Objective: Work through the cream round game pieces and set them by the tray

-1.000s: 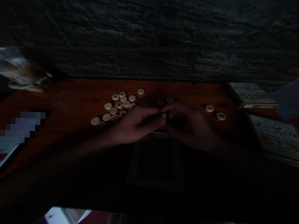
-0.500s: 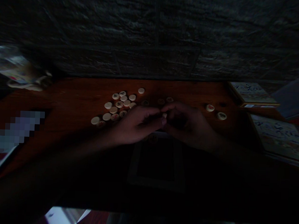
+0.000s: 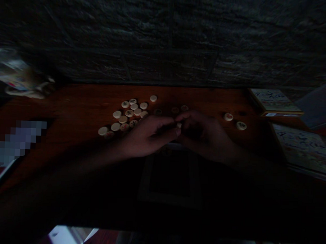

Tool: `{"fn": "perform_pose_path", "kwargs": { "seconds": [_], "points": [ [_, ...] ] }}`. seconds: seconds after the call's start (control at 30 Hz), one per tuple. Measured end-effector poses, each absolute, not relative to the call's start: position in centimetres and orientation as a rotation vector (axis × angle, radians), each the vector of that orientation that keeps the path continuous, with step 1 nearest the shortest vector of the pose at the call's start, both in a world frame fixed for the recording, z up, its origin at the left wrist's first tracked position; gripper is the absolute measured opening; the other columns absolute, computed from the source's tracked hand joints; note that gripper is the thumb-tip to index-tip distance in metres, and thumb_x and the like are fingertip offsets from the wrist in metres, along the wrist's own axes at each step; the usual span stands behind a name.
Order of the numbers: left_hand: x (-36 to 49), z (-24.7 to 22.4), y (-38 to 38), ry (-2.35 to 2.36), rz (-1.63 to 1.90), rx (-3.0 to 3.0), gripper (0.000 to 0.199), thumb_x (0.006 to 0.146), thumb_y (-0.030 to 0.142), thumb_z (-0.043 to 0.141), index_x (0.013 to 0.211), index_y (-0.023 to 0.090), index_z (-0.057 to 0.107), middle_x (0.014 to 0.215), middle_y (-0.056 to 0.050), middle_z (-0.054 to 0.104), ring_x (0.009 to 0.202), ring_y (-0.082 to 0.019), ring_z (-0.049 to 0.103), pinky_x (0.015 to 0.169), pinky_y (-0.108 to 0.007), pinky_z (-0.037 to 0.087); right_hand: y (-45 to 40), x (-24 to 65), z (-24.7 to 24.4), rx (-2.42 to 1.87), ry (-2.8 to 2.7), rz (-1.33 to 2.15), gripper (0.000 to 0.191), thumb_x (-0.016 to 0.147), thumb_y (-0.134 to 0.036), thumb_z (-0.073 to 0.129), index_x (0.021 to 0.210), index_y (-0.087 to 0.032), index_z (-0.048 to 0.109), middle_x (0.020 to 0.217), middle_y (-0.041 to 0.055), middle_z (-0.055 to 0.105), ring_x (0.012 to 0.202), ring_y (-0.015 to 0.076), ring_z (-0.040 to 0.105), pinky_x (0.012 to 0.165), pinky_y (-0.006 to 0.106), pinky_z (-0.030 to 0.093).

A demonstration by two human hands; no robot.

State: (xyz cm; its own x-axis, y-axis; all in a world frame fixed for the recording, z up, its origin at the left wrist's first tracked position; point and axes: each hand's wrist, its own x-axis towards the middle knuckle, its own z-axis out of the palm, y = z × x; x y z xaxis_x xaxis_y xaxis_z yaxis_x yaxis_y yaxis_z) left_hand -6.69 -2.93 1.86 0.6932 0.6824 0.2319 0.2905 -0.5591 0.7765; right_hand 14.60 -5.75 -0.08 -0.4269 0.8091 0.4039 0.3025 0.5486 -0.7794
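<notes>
My left hand (image 3: 151, 137) and my right hand (image 3: 207, 136) meet over the middle of the wooden table. Between their fingertips they pinch one small pale Chinese chess piece (image 3: 179, 125), mostly covered by the fingers. Left of my left hand lies a loose group of round pieces, among them a black-marked piece (image 3: 129, 113) and a blank-topped piece (image 3: 115, 126). Just beyond the fingers rest a few dim pieces, such as a red-marked piece (image 3: 184, 108). Below my wrists sits a dark rectangular tray or box (image 3: 170, 199), with a shadowed piece (image 3: 166, 150) near its far edge.
To the right are a red-marked piece (image 3: 228, 117), a black-marked piece (image 3: 241, 125) and two printed boxes, one far (image 3: 277, 100) and one near (image 3: 302, 148). A plastic-wrapped bundle (image 3: 21, 74) stands at left. The stone wall (image 3: 166, 39) borders the table's back.
The hands stay nearly still, both still pinching the piece. The whole view has shifted very slightly.
</notes>
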Motion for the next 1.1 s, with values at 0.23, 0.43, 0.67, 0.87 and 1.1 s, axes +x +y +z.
{"fn": "perform_pose_path", "kwargs": {
  "seconds": [0.23,0.43,0.67,0.87,1.1],
  "points": [
    [-6.81,1.68,-2.89,0.744,0.662,2.178,0.020,0.102,0.026,0.056,0.097,0.015,0.071,0.086,0.000,0.072,0.075,-0.012,0.064,0.067,-0.022,0.046,-5.68,14.63,-0.27,-0.910,-1.980,0.807,0.023,0.092,-0.020,0.070,0.113,-0.021,0.060,0.081,-0.0029,0.061,0.071,0.0133,0.060,0.064,0.027,0.047],
    [-6.90,1.52,-2.89,0.740,0.671,2.192,0.021,0.103,0.027,0.056,0.099,0.014,0.072,0.085,0.001,0.071,0.076,-0.012,0.063,0.068,-0.022,0.045,-5.70,14.61,-0.25,-0.914,-1.979,0.788,0.023,0.091,-0.021,0.071,0.112,-0.022,0.061,0.081,-0.0033,0.060,0.073,0.0134,0.060,0.067,0.027,0.048],
    [-6.89,1.68,-2.91,0.760,0.657,2.186,0.021,0.102,0.027,0.056,0.098,0.014,0.072,0.084,0.001,0.070,0.076,-0.012,0.064,0.068,-0.022,0.045,-5.63,14.67,-0.27,-0.922,-1.984,0.793,0.026,0.091,-0.022,0.071,0.115,-0.021,0.061,0.080,-0.0034,0.060,0.071,0.0134,0.061,0.065,0.027,0.048],
    [-6.82,1.80,-2.97,0.769,0.645,2.181,0.023,0.102,0.030,0.056,0.097,0.014,0.071,0.082,0.001,0.069,0.074,-0.012,0.062,0.065,-0.022,0.044,-5.66,14.67,-0.29,-0.936,-1.986,0.794,0.026,0.091,-0.020,0.072,0.115,-0.022,0.060,0.080,-0.0035,0.060,0.072,0.0131,0.060,0.068,0.027,0.049],
    [-6.81,1.74,-2.89,0.782,0.634,2.180,0.023,0.102,0.029,0.055,0.096,0.015,0.071,0.082,0.001,0.070,0.071,-0.012,0.061,0.062,-0.022,0.044,-5.73,14.66,-0.15,-0.904,-1.976,0.815,0.023,0.092,-0.021,0.070,0.113,-0.022,0.060,0.081,-0.0032,0.059,0.073,0.0134,0.059,0.067,0.027,0.048]
  ]
}}
